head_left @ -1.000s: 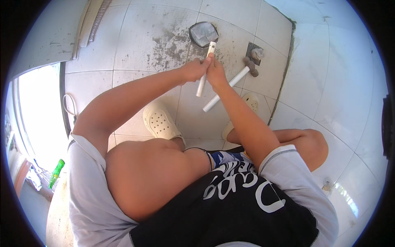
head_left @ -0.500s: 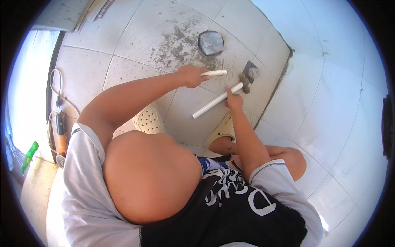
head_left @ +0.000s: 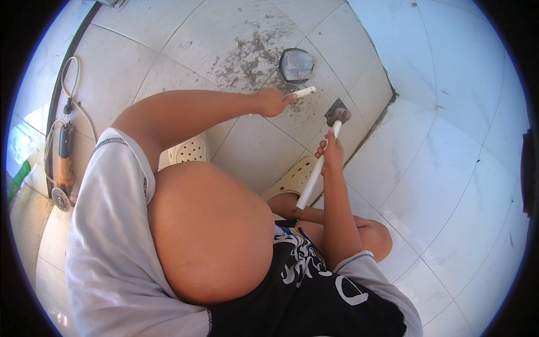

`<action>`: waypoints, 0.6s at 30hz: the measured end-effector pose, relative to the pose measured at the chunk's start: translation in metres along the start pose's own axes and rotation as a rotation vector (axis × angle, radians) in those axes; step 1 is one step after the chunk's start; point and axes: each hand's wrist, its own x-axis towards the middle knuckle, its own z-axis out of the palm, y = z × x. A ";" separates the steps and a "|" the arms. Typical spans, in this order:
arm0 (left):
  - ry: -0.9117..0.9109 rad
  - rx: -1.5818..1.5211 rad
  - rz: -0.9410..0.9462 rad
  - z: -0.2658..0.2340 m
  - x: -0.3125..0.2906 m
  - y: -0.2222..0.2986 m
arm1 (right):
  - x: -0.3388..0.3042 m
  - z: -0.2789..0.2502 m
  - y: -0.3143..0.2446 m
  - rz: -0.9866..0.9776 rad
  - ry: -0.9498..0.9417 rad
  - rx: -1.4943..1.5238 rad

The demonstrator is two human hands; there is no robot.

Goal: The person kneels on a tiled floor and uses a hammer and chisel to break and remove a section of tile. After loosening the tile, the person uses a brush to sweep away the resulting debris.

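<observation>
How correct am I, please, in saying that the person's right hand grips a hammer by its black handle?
Only the colour is wrong: the hammer has a white handle, as the head view shows; the right hand does grip it there.

A single wide fisheye view, from the left one of two cameras worn side by side on the person's head, looks steeply down past the chest and ahead onto the tiled floor (head_left: 247, 151). Closest to the lens, and so largest, are the short-sleeved T-shirt (head_left: 264, 306) along the lower edge and the bare left knee (head_left: 213, 236); the left hand (head_left: 275, 102) and right hand (head_left: 333, 150) lie farther off, smaller, above and right of centre. Coverage runs from the angle grinder (head_left: 64, 154) at far left to the bluish marbled tiles (head_left: 443, 185) at right. The picture stands upright and unmirrored, straight edges bowing toward its round black rim
</observation>
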 end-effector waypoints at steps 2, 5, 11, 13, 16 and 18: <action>0.018 -0.006 0.028 0.002 0.005 -0.003 | -0.009 0.005 -0.011 -0.038 -0.030 -0.017; -0.034 -0.051 0.010 0.002 0.009 -0.006 | -0.017 0.012 -0.023 -0.099 -0.058 -0.073; -0.108 -0.498 -0.147 -0.006 0.004 -0.004 | -0.022 0.024 -0.044 -0.254 -0.074 -0.220; -0.156 -0.760 -0.255 -0.012 0.003 -0.002 | -0.019 0.027 -0.052 -0.333 -0.101 -0.259; -0.207 -0.839 -0.321 -0.025 0.003 -0.005 | -0.010 0.035 -0.065 -0.412 -0.078 -0.425; -0.302 -0.863 -0.282 -0.031 0.003 -0.009 | -0.003 0.041 -0.075 -0.443 -0.101 -0.523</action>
